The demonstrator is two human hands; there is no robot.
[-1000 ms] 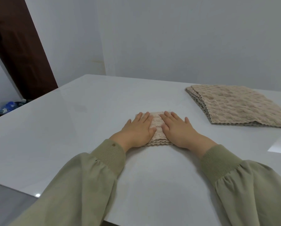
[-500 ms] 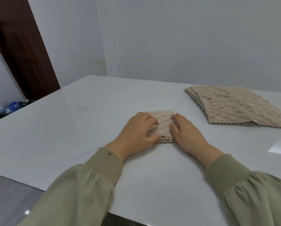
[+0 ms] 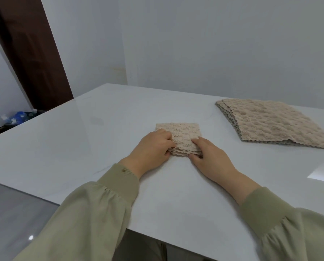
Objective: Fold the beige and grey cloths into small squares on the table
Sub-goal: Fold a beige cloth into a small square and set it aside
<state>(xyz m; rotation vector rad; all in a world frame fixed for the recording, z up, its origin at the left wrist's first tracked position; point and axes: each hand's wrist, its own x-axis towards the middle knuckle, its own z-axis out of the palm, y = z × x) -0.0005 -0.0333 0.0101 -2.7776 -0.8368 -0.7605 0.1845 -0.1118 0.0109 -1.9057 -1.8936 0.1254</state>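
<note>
- Beige cloth (image 3: pixel 183 134): folded into a small square of several wavy-edged layers, flat on the white worktop (image 3: pixel 101 147) near its middle, between the two hands.
- Far left: dark brown door (image 3: pixel 31 53) beside a pale wall, with a blue bag (image 3: pixel 18 117) on the floor at its foot, contents too small to tell.
- Left sleeve (image 3: pixel 93 213): olive green with a ribbed cuff, crossing the near edge of the worktop.
- Left hand (image 3: pixel 153 147): grip curled on the left near corner of the square, fingers bent onto the top layer, thumb against the near edge of the layers.
- Right hand (image 3: pixel 208 157): grip pinching the right near corner, forefinger laid on top, thumb at the near edge below it, other fingers hidden behind the hand.
- Right sleeve (image 3: pixel 281 223): same olive green, reaching in from the lower right.
- Far right: stack of cloths (image 3: pixel 270 123), larger and lying flat, beige on top with greyer wavy edges showing beneath, well apart from the small square and from both hands.
- Right edge: bright patch of reflected light (image 3: pixel 323 176) on the worktop.
</note>
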